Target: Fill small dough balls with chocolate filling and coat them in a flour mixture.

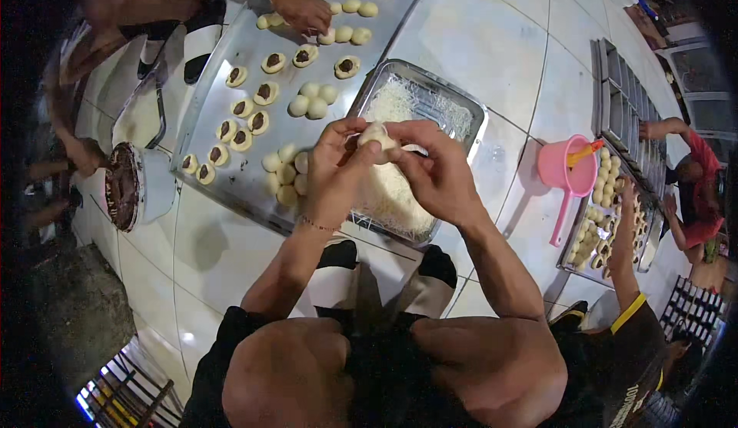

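Between my two hands is a pale dough ball (374, 137), raised above a metal tray. My left hand (342, 155) cups it from the left, with thumb and fingers closed on it. From the other side my right hand (437, 163) pinches its edge. Under my hands lies the rectangular metal tray (477, 117), holding white shreds (396, 197) that look like grated cheese. To the left, a large flat metal sheet (219, 109) bears flattened dough rounds with dark brown filling (267, 93) and clusters of plain dough balls (311, 99).
A co-worker's hand (304, 11) touches dough on the sheet's far part. Far left, a white bucket (157, 182) holds dark brown filling. At right stand a pink dipper (557, 163), stacked metal molds (626, 94) and another dough tray (588, 263), with other people reaching around them.
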`<action>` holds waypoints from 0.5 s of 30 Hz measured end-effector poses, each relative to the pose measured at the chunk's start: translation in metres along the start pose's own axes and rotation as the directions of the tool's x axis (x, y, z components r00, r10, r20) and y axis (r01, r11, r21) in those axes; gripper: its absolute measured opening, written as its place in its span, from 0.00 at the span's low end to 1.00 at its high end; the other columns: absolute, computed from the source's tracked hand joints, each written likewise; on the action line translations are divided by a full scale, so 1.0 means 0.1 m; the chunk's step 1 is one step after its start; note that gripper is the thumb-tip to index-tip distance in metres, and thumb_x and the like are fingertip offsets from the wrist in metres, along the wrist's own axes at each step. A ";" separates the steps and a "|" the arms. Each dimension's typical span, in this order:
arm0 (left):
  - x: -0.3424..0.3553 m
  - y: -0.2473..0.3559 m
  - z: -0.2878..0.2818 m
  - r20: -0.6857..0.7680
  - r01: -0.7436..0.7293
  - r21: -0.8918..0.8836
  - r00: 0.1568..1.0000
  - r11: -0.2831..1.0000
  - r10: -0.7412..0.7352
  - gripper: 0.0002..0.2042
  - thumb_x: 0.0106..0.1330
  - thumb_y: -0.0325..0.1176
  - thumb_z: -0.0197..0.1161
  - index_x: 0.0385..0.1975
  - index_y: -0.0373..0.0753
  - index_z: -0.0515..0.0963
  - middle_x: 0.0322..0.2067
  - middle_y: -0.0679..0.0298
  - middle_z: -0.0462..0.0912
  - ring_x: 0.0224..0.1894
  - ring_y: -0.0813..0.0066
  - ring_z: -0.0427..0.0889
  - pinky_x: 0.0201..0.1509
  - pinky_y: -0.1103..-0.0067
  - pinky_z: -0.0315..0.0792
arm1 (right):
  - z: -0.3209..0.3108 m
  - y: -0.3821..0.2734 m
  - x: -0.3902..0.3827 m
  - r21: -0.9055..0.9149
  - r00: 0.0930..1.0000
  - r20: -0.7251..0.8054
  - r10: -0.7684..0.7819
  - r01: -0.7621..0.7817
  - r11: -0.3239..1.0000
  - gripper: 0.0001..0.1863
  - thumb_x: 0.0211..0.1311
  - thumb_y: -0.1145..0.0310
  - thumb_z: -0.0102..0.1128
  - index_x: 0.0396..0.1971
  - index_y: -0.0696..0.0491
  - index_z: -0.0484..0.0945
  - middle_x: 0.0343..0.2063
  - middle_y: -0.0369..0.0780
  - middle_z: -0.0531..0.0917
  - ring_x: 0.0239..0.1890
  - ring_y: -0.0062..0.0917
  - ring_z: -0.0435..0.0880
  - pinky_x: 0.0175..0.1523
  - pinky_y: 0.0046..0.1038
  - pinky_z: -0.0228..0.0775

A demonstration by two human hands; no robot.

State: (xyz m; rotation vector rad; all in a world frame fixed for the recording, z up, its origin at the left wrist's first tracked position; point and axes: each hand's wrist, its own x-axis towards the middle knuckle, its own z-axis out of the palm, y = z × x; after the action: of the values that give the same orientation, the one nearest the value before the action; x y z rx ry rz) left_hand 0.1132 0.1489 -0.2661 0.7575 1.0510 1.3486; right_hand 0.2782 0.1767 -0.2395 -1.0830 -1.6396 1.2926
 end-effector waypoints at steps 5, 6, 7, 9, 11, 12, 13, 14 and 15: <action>-0.08 0.10 0.10 0.050 0.010 0.156 0.999 0.988 -0.018 0.23 0.68 0.23 0.56 0.63 0.33 0.65 0.51 0.57 0.79 0.45 0.78 0.77 0.50 0.84 0.71 | -0.04 0.00 0.01 0.009 0.997 0.016 0.078 -0.078 0.997 0.08 0.60 0.79 0.62 0.39 0.59 0.81 0.35 0.40 0.79 0.34 0.21 0.76 0.36 0.20 0.70; -0.09 0.11 0.12 0.070 -0.012 0.196 0.998 0.981 -0.002 0.23 0.68 0.25 0.57 0.63 0.32 0.65 0.50 0.57 0.80 0.44 0.78 0.77 0.49 0.84 0.71 | -0.04 0.00 0.02 0.007 0.994 0.016 0.104 -0.104 0.995 0.07 0.60 0.79 0.61 0.39 0.59 0.81 0.35 0.40 0.79 0.34 0.21 0.76 0.36 0.20 0.70; -0.10 0.10 0.13 0.068 -0.012 0.197 0.998 0.980 -0.002 0.23 0.68 0.25 0.57 0.63 0.32 0.65 0.50 0.57 0.80 0.44 0.78 0.77 0.49 0.84 0.71 | -0.03 -0.01 0.02 0.009 0.994 0.018 0.104 -0.104 0.995 0.07 0.60 0.79 0.61 0.39 0.59 0.81 0.35 0.40 0.79 0.34 0.21 0.76 0.36 0.20 0.70; -0.12 0.07 0.13 0.031 -0.057 0.141 0.998 0.988 0.053 0.22 0.69 0.26 0.57 0.63 0.33 0.66 0.48 0.57 0.80 0.44 0.79 0.77 0.48 0.84 0.71 | -0.02 -0.02 0.02 -0.039 0.999 0.020 0.026 -0.025 0.999 0.06 0.60 0.79 0.61 0.38 0.59 0.80 0.35 0.41 0.79 0.34 0.21 0.76 0.36 0.20 0.70; -0.14 0.03 0.11 -0.009 -0.104 0.086 0.994 0.991 0.105 0.22 0.70 0.27 0.56 0.63 0.34 0.66 0.47 0.57 0.80 0.44 0.79 0.77 0.48 0.84 0.71 | 0.00 -0.03 0.03 -0.087 0.998 0.025 -0.052 0.054 0.995 0.06 0.61 0.79 0.61 0.37 0.59 0.80 0.35 0.41 0.79 0.34 0.21 0.76 0.36 0.20 0.70; -0.14 0.02 0.10 -0.009 -0.104 0.086 0.994 0.991 0.105 0.22 0.70 0.27 0.56 0.63 0.34 0.66 0.47 0.57 0.80 0.44 0.79 0.77 0.48 0.84 0.71 | -0.01 -0.02 0.03 -0.087 0.998 0.025 -0.051 0.053 0.995 0.06 0.61 0.79 0.61 0.37 0.59 0.80 0.35 0.41 0.79 0.34 0.21 0.76 0.36 0.20 0.70; -0.14 0.01 0.08 0.001 -0.093 0.124 0.996 0.988 0.094 0.20 0.70 0.29 0.55 0.62 0.34 0.67 0.45 0.58 0.81 0.44 0.79 0.77 0.48 0.84 0.71 | -0.01 -0.02 0.03 -0.083 0.998 0.010 -0.056 0.057 0.995 0.06 0.60 0.79 0.60 0.37 0.59 0.80 0.36 0.41 0.79 0.34 0.22 0.76 0.36 0.21 0.70; -0.14 0.00 0.06 0.011 -0.083 0.162 0.997 0.983 0.082 0.19 0.71 0.30 0.54 0.61 0.34 0.69 0.44 0.59 0.81 0.43 0.79 0.77 0.48 0.84 0.71 | -0.02 -0.01 0.02 -0.080 0.998 -0.005 -0.061 0.061 0.995 0.06 0.60 0.79 0.60 0.37 0.59 0.80 0.36 0.41 0.79 0.34 0.22 0.76 0.36 0.21 0.70; -0.14 0.00 0.04 0.021 -0.072 0.199 0.997 0.977 0.070 0.18 0.72 0.31 0.53 0.59 0.34 0.70 0.42 0.59 0.81 0.42 0.79 0.77 0.48 0.84 0.71 | -0.02 0.00 0.02 -0.076 0.998 -0.020 -0.066 0.065 0.995 0.06 0.60 0.79 0.60 0.37 0.59 0.81 0.36 0.42 0.80 0.34 0.22 0.76 0.36 0.21 0.69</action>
State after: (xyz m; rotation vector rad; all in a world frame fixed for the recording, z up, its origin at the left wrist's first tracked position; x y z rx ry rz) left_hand 0.1183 0.1353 -0.2620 0.9601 1.1699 1.3086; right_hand 0.2796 0.1797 -0.2388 -1.0758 -1.7051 1.1805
